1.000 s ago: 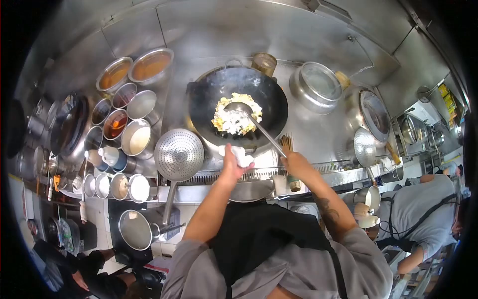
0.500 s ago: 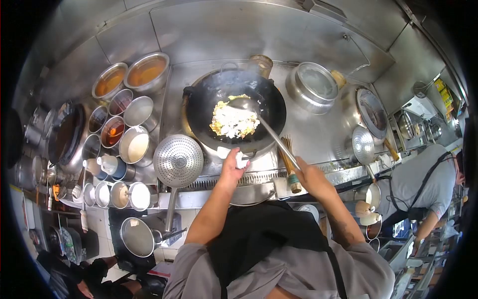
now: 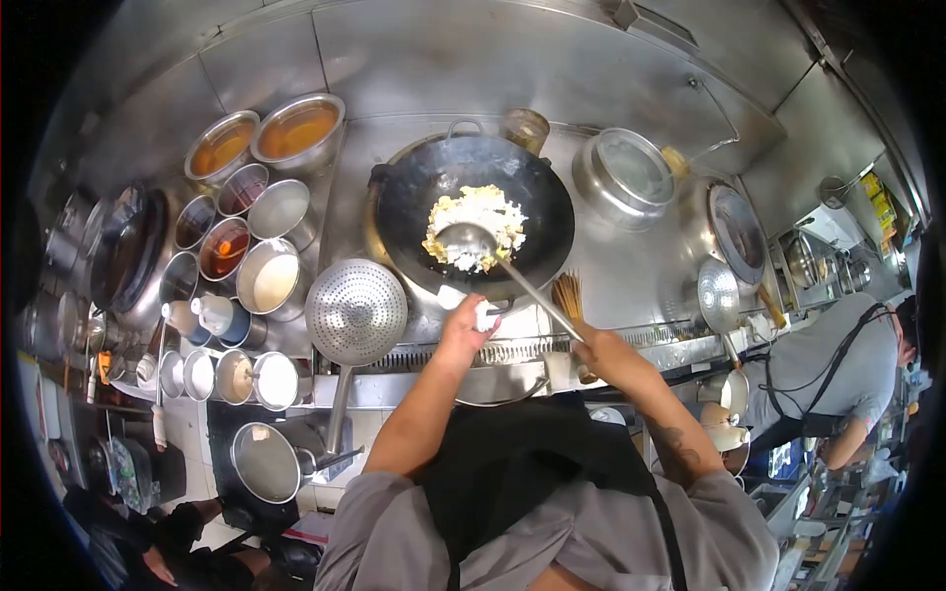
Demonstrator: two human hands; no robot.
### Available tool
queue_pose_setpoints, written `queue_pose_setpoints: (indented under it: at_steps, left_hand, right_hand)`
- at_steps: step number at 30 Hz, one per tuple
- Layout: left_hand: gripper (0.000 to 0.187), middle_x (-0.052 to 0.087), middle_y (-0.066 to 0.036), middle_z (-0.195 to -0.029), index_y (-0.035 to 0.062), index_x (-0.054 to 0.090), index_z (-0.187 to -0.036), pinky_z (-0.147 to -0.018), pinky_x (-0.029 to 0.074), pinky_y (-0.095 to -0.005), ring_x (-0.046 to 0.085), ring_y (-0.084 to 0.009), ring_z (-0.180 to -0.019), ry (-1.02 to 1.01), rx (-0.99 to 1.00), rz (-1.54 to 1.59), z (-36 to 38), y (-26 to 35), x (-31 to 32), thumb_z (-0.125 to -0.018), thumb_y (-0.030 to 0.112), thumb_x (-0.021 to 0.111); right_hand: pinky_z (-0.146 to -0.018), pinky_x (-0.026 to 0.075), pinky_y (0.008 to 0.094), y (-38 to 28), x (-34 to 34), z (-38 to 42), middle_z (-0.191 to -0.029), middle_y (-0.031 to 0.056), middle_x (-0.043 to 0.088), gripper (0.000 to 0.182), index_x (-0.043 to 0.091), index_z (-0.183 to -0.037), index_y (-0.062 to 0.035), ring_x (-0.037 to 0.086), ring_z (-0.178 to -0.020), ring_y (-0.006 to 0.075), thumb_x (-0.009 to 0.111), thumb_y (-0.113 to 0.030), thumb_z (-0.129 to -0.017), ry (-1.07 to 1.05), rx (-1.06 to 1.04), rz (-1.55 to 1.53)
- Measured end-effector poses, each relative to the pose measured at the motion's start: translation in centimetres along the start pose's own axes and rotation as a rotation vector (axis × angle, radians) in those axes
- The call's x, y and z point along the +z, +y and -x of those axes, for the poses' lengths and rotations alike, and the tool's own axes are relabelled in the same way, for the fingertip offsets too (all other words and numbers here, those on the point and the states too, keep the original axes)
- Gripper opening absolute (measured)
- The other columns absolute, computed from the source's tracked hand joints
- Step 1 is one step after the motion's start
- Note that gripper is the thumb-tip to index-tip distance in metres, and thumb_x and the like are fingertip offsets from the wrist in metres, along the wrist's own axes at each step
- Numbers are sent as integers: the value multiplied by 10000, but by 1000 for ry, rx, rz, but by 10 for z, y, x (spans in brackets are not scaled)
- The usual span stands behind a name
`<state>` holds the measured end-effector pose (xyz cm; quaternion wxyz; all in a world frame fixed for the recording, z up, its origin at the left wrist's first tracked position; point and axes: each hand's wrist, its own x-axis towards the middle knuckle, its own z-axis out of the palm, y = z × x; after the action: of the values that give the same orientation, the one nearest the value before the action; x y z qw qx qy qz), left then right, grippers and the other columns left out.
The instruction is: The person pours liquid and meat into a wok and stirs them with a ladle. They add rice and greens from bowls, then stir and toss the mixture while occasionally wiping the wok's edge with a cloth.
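Note:
A black wok (image 3: 399, 222) sits on the stove in front of me. White rice mixed with yellow egg (image 3: 498, 217) lies heaped in its middle. My right hand (image 3: 606, 355) is closed round the handle of a ladle (image 3: 467, 242), whose bowl rests on the near side of the rice. My left hand (image 3: 463, 330) grips the wok's near handle through a folded white cloth (image 3: 483, 315). A bamboo brush (image 3: 569, 295) lies beside the wok, partly under my right forearm and hand.
A perforated strainer (image 3: 356, 312) lies left of the wok. Several metal seasoning pots (image 3: 268, 278) and two bowls of orange liquid (image 3: 297, 130) stand further left. A lidded metal pot (image 3: 631, 177) is at the right. Another person (image 3: 823, 355) bends at far right.
The ladle bowl has moved from the far side of the rice toward me, its back now over the near side. My right hand has shifted slightly down. My left hand keeps its hold.

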<state>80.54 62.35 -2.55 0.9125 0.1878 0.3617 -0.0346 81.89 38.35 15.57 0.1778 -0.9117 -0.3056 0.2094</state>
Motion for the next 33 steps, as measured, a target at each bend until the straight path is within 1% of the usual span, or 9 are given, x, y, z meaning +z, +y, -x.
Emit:
queue_pose_setpoints:
  at_steps: [4, 8, 11, 15, 16, 19, 26, 29, 33]
  left_hand:
    - [114, 564, -60, -901, 131, 538, -907, -709, 518, -419, 552, -236, -858, -27, -49, 22, -3, 0, 1, -818, 175, 593]
    - [62, 561, -57, -808, 119, 520, -925, -606, 494, -396, 568, -226, -734, 28, 56, 35, 39, -9, 19, -874, 154, 519]
    - [62, 567, -58, -830, 136, 522, -938, -586, 485, -387, 560, -213, -750, 6, -61, -14, 111, -11, 29, -897, 174, 496]
    - [103, 578, -72, -791, 93, 536, -898, -584, 503, -367, 564, -213, -709, -53, 34, 54, 65, -2, 19, -908, 185, 491]
    - [98, 572, -61, -781, 89, 526, -906, -575, 502, -349, 564, -208, -686, -119, 411, -445, 47, -23, -10, -897, 185, 505]
    - [162, 578, -53, -785, 110, 504, -1034, -521, 516, -364, 590, -213, -673, -56, 10, 0, 71, -69, -51, -876, 149, 506]
    - [75, 556, -58, -777, 119, 516, -912, -585, 496, -383, 559, -208, -701, 34, 43, 93, 83, -23, 16, -897, 192, 505]
    - [50, 544, -61, -803, 115, 510, -904, -581, 487, -377, 538, -215, -745, 95, -44, 42, 120, -17, 62, -875, 153, 497]
    - [75, 570, -48, -784, 114, 522, -863, -555, 491, -381, 555, -212, -657, -21, 29, 48, 54, -27, 21, -890, 169, 480]
  right_hand:
    - [-637, 486, 478, 4, 2, 10, -676, 229, 614, 366, 457, -1217, -7, 626, -659, 382, 503, -193, -906, 114, -14, -9]
    - [-672, 488, 478, 18, 8, -8, -739, 246, 623, 386, 433, -1255, -20, 629, -726, 396, 497, -182, -911, -98, 65, 67]
    - [-740, 479, 478, 28, -31, 29, -839, 260, 627, 378, 448, -1249, -21, 622, -821, 404, 495, -189, -914, -139, -174, 69]
    - [-723, 472, 480, 30, -44, -5, -839, 228, 628, 343, 494, -1182, -18, 604, -793, 417, 496, -213, -900, -249, -50, 90]
    - [-712, 472, 482, 33, -28, -6, -820, 225, 625, 342, 491, -1174, -15, 604, -778, 413, 498, -215, -896, -170, -65, 118]
    - [-686, 472, 487, 49, -20, -21, -774, 224, 617, 339, 480, -1159, -13, 604, -746, 405, 503, -212, -885, 22, -118, 232]
    - [-677, 467, 485, 22, -84, 23, -781, 197, 624, 314, 520, -1189, -94, 599, -741, 403, 483, -229, -909, -211, -192, 267]
    - [-693, 462, 498, 58, -95, 24, -808, 226, 623, 350, 496, -1235, -93, 602, -756, 408, 478, -216, -908, -253, -477, 35]
    - [-693, 468, 494, 71, -58, -23, -816, 221, 629, 349, 495, -1218, -67, 600, -765, 417, 489, -172, -886, -143, -170, 236]
